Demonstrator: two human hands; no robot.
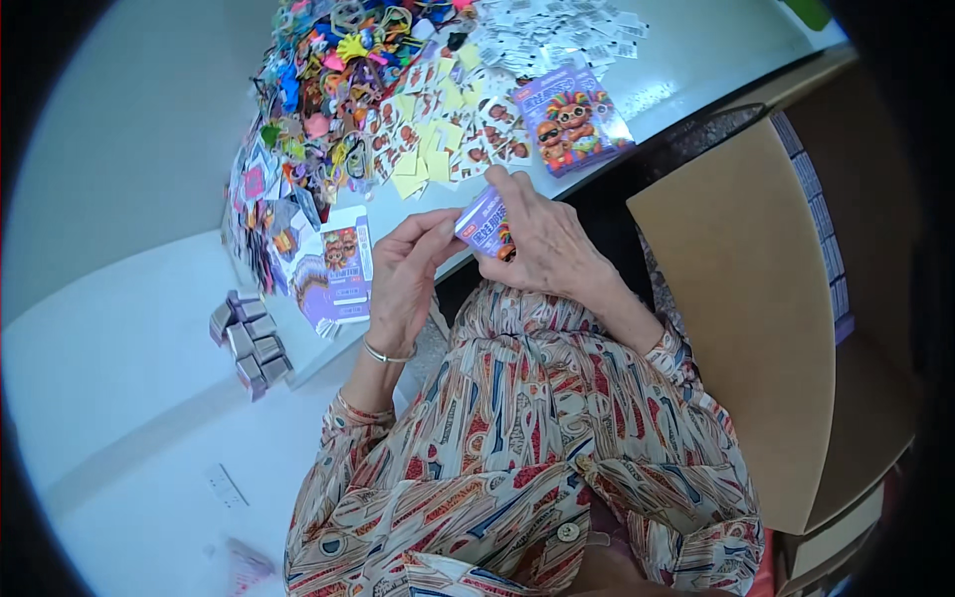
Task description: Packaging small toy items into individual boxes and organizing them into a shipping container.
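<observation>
Box [481, 223], small and purple, sits between the person's two hands at the near edge of the desk [696, 65] in the head view. The left hand [410, 267] has thumb and fingers together at its left end; the right hand [549, 241] is clamped over its right side. Left of them, flattened purple cartons [343, 261] lie fanned on the desk. Beyond the hands spread picture cards and yellow slips [438, 149], a heap of coloured trinkets [323, 109], white sachets [557, 30] and a larger purple carton [575, 121].
</observation>
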